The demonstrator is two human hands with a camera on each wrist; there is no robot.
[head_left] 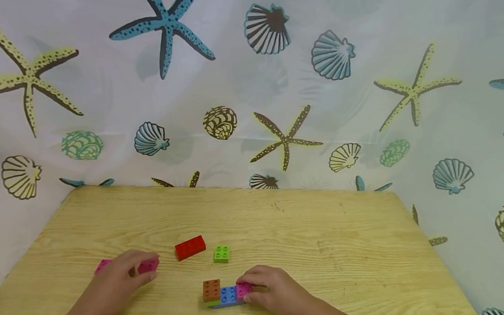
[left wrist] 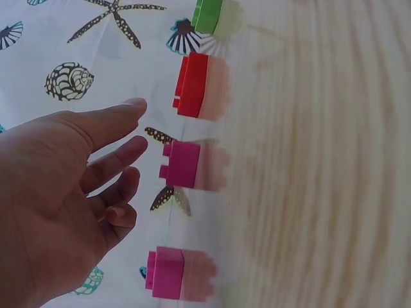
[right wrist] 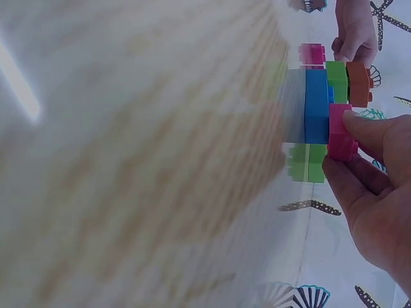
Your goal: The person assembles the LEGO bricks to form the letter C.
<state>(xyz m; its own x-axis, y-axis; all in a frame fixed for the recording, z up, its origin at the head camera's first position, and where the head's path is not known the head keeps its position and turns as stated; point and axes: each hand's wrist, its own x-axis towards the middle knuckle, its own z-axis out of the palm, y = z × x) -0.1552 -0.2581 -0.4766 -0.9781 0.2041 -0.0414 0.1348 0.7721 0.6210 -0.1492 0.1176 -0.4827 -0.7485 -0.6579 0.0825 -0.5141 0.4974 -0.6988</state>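
My right hand (head_left: 281,289) pinches a pink toy brick (right wrist: 341,131) at one end of a long blue brick (right wrist: 316,106). On the blue brick's other end sit a green brick (right wrist: 336,82) and, above it, an orange-brown brick (head_left: 211,287). My left hand (head_left: 119,278) is over the table's left side, its fingers loosely bent and holding nothing. Two pink bricks are nearby: one pink brick (left wrist: 183,164) beyond its fingertips, another pink brick (head_left: 102,266) partly hidden behind the hand in the head view. The left wrist view shows a gap between fingers and bricks.
A red brick (head_left: 190,247) and a small green brick (head_left: 221,254) lie on the wooden table (head_left: 331,240) between and beyond the hands. A white cloth (head_left: 210,86) printed with starfish and shells hangs behind the table and at its sides.
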